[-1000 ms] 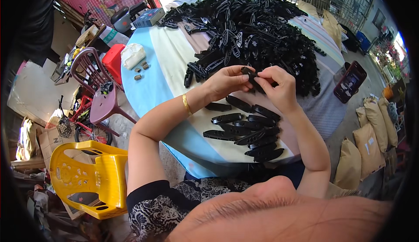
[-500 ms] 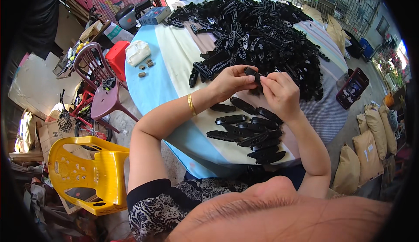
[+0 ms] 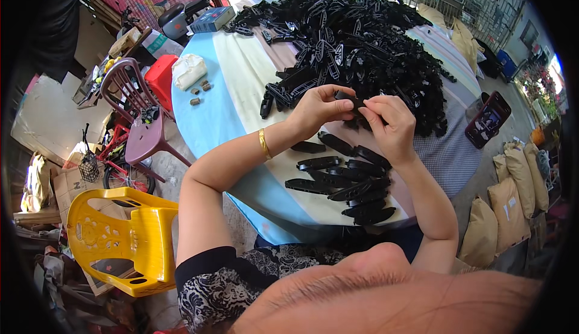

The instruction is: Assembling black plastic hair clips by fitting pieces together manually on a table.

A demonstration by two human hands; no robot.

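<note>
A person seated at a round table point(image 3: 217, 111) covered in a striped cloth works a small black plastic piece point(image 3: 356, 101) with both hands above the tabletop. The left hand point(image 3: 316, 110), a gold bangle point(image 3: 264, 144) on its wrist, is curled closed around one end of the piece, thumb and fingers pinching it. The right hand point(image 3: 389, 126) meets it from the other side, fingers bent and pressed onto the same piece, so that the two hands touch. Just behind the hands lies a large heap of black plastic parts point(image 3: 356, 38) that spreads over the far half of the table. Nearer the person, below the hands, a row of long black pieces point(image 3: 347, 180) lies side by side on the cloth. A white bag point(image 3: 188, 70) and a few small brown cylinders point(image 3: 201, 90) sit at the table's left edge, and a phone point(image 3: 487, 120) rests at its right edge. On the floor to the left stand a yellow plastic chair point(image 3: 123, 237) and a maroon chair point(image 3: 136, 114); tan sacks point(image 3: 512, 195) lean at the right.
</note>
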